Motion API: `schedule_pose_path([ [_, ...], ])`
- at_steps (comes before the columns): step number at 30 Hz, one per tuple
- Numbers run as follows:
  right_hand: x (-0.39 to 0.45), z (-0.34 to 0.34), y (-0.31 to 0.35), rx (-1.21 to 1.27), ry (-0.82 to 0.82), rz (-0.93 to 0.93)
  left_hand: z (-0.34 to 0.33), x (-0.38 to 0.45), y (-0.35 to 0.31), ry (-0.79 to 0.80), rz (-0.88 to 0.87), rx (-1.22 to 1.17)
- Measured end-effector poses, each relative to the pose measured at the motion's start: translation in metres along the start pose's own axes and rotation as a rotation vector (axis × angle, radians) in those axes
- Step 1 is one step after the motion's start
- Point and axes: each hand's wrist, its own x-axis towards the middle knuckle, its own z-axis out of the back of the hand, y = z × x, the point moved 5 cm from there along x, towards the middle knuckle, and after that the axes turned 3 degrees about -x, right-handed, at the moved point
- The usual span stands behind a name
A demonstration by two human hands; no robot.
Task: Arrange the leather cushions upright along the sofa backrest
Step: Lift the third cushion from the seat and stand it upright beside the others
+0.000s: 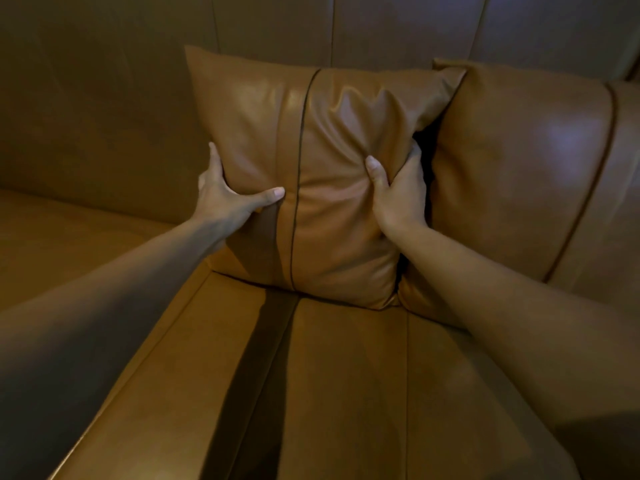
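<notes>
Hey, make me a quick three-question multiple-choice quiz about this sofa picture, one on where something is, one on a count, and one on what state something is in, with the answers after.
1. Where does the second cushion sit relative to the held cushion?
A. to its right
B. to its left
C. on top of it

2. How many loose cushions are in view?
A. one
B. two
C. four

3. How is the held cushion being handled?
A. lying flat, untouched
B. lifted clear into the air
C. upright on the seat, gripped at both sides

Answers:
1 A, it stands to the right, against the backrest.
2 B, only the held one and its neighbour show.
3 C, the left hand and the right hand clasp its side edges while its bottom edge rests on the seat.
</notes>
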Motion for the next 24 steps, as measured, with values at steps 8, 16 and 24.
schedule_pose_path([
  [8, 0.015, 0.016, 0.007, 0.082, 0.117, -0.114, 0.0, -0.001, 0.001, 0.004, 0.12, 0.067],
  [16, 0.083, 0.026, 0.054, 0.16, 0.088, -0.091, -0.002, -0.005, 0.011, -0.031, 0.126, 0.033],
  [24, 0.076, 0.028, 0.05, 0.112, 0.081, -0.096, -0.003, -0.007, 0.009, -0.04, 0.131, 0.042],
])
